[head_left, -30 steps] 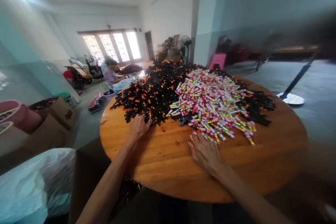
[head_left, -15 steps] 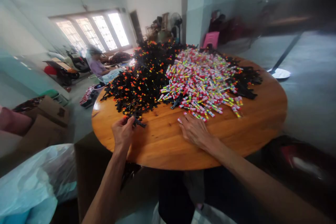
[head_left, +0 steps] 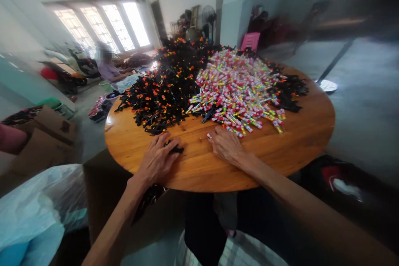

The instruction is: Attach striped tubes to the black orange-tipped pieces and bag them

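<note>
While the left hand lies loosely curled over a black piece at the tabletop's 6 o'clock edge, the right hand rests flat and empty beside a small tube; both things look light, stiff, best pinched mid-length

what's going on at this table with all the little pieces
A person sits at a round wooden table heaped with two piles: black pieces with orange dots, and colourful tubes. The left hand lies flat over one black piece near the table's front edge. The right hand rests at the near edge of the tubes, fingertips by one small tube. Another person sits in the background by the windows.
</note>
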A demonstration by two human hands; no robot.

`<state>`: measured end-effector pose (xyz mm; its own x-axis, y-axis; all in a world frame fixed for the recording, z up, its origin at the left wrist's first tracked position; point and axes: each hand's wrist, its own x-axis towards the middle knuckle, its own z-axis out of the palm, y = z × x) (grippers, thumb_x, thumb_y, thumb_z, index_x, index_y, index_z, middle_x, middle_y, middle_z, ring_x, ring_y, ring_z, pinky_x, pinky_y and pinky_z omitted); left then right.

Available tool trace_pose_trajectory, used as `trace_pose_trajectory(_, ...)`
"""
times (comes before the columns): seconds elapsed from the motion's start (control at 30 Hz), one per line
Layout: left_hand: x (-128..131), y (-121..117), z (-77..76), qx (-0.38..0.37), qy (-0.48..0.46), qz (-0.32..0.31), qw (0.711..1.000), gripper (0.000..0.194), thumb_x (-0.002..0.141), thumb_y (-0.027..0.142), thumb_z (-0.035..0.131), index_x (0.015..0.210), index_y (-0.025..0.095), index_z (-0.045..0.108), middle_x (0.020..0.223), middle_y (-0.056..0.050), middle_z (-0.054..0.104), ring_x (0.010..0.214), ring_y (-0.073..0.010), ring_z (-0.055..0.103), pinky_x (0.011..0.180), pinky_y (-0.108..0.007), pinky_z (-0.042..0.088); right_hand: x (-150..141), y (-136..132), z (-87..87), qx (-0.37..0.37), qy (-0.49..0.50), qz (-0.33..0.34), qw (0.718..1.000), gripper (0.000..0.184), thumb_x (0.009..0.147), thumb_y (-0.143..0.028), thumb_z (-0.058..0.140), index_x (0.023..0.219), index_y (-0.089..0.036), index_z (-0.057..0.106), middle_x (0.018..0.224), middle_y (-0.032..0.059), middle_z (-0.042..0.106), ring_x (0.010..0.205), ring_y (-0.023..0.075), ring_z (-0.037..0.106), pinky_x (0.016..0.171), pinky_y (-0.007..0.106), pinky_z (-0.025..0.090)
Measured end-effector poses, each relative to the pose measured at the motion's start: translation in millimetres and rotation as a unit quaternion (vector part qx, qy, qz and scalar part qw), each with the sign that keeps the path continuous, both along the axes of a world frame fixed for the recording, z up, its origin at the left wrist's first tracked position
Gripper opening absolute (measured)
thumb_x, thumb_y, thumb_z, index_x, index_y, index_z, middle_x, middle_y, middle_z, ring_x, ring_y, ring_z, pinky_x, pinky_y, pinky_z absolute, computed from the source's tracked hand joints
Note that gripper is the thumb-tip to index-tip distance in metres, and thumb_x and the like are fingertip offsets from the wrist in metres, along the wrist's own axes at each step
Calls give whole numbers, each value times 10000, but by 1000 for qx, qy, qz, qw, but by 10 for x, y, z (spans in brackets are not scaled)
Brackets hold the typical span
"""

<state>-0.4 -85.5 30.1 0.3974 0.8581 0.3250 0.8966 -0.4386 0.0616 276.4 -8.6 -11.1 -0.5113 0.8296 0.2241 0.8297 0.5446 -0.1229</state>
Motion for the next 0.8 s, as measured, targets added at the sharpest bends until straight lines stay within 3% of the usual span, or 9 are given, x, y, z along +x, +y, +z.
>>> trace_pose_trajectory(0.1,-16,130,-94,-44,-8,-69,997,275,1015,250,499,1222,233,679,1174,-99,648,1112,-251,587,1033,-471,499,14,41,-47,19,36,42,998,206,923,-137,526,1011,-155,711,996,124,684,960,252,614,835,347,442)
trace_pose_trajectory(0.2,-6,198,-201,-30,-33,-74,996,254,1022,255,490,1159,197,696,1075,-107,638,1014,-246,583,937,-444,540,22,21,-24,9,113,47,992,219,977,-171,490,1002,-161,707,956,105,714,920,234,640,851,347,458)
trace_pose_trajectory(0.43,309,293,-318,17,-116,-72,991,209,1026,240,464,1105,145,633,1101,-130,571,989,-237,575,882,-416,555,4,56,16,-137,342,61,928,201,956,-263,575,1045,-175,732,913,59,769,796,195,682,735,305,494)
trace_pose_trajectory(0.5,399,334,-322,5,-129,-87,988,189,1030,242,463,1092,157,620,1098,-120,572,985,-227,586,881,-406,557,-2,63,11,-158,356,78,918,200,952,-275,584,1024,-181,745,922,52,774,800,191,682,738,301,495)
trace_pose_trajectory(0.6,472,366,-324,-6,-132,-109,985,160,1031,234,465,1055,176,613,1086,-105,589,974,-217,599,874,-393,558,-17,19,49,-157,332,94,926,200,951,-267,585,991,-172,756,936,58,769,816,188,665,748,298,481)
trace_pose_trajectory(0.7,491,360,-331,6,-123,-124,984,151,1030,221,468,1063,190,612,1125,-102,615,1018,-219,610,898,-394,548,-33,-38,108,-162,303,92,935,209,955,-241,569,996,-162,759,879,51,755,748,170,625,709,290,455)
trace_pose_trajectory(0.8,492,350,-344,26,-102,-132,986,166,1031,208,467,1102,188,615,1127,-102,649,1035,-231,620,906,-414,533,-32,-54,115,-189,315,98,925,217,966,-244,560,1011,-180,762,851,31,747,725,159,605,682,275,447)
